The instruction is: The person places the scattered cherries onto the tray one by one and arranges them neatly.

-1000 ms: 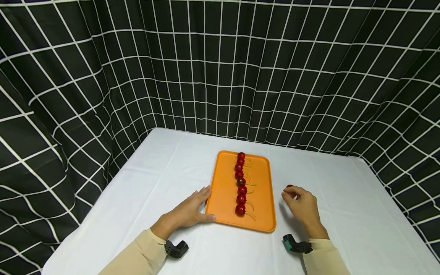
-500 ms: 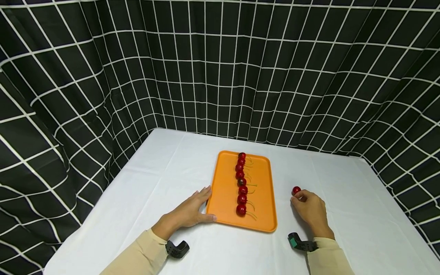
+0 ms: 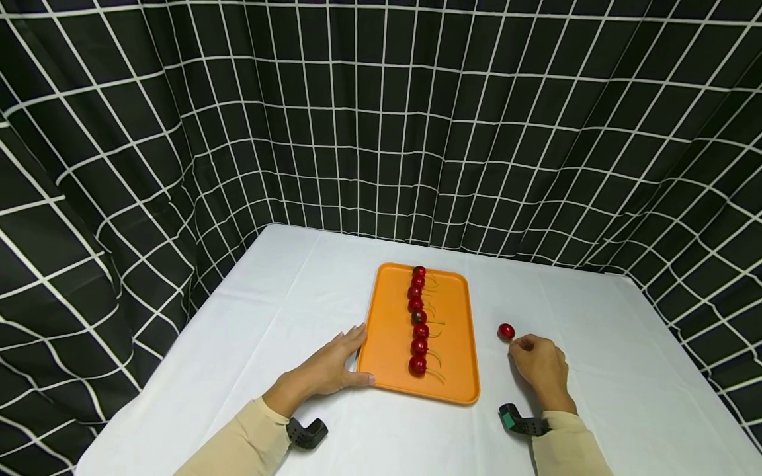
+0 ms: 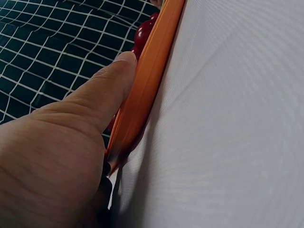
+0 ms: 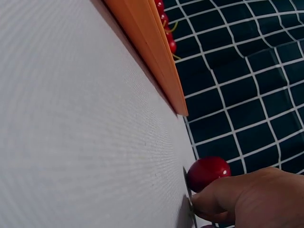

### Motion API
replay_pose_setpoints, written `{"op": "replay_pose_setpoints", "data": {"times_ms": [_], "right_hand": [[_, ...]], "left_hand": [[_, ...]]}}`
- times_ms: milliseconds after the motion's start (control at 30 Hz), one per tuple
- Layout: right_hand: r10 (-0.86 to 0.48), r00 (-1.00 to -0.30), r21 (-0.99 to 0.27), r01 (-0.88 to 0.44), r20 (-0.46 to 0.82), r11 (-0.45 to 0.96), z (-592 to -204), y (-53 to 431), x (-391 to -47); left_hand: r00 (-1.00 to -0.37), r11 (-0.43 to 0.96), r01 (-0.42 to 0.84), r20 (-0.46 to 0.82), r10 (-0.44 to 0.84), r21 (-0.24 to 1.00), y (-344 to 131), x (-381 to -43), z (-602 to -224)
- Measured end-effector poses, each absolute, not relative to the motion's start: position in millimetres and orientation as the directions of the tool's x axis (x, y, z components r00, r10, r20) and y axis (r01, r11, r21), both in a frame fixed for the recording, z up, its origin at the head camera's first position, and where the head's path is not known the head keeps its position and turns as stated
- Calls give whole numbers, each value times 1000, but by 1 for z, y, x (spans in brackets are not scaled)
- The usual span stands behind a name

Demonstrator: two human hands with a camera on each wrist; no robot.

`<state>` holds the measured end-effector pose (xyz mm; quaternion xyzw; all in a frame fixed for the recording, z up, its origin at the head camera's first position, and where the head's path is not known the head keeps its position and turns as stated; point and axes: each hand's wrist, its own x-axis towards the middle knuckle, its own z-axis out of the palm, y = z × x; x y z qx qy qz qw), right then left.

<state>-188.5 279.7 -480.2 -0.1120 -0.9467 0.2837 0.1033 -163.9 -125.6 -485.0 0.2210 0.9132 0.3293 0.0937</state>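
Several red cherries (image 3: 419, 346) with greenish stems lie in a lengthwise row on the orange tray (image 3: 381, 357). My left hand (image 3: 324, 363) steadies the tray's near-left corner, its straight fingers along the left side and its thumb (image 4: 111, 78) on the rim. To the right of the tray, a single cherry (image 3: 506, 332) sits on the white cloth. Just beside it, the thumb and forefinger of my right hand (image 3: 540, 367) come together and pinch what looks like its stem. In the right wrist view that cherry (image 5: 208, 173) shows above the curled fingers; the stem is mostly hidden.
White cloth (image 3: 286, 264) covers the table around the tray. A black curtain with a white grid (image 3: 381, 132) hangs behind and along both sides. Each wrist wears a black band with a camera, such as the right one (image 3: 520, 423). Part of another dark red thing (image 5: 207, 226) shows below the right fingers.
My right hand has moved a little right, away from the tray. The lone cherry, mostly hidden by the fingers earlier, now shows fully to their left. Left hand and tray stay put.
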Motion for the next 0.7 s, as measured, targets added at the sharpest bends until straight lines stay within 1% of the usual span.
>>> {"op": "replay_pose_setpoints", "data": {"times_ms": [300, 700], "right_hand": [[283, -950, -571, 161, 131, 805, -484, 279, -191], [286, -942, -572, 138, 176, 809, -488, 277, -193]], "left_hand": [[-884, 688, 345, -26, 467, 638, -126, -164, -486], [-881, 670, 352, -9, 472, 654, -127, -163, -487]]}}
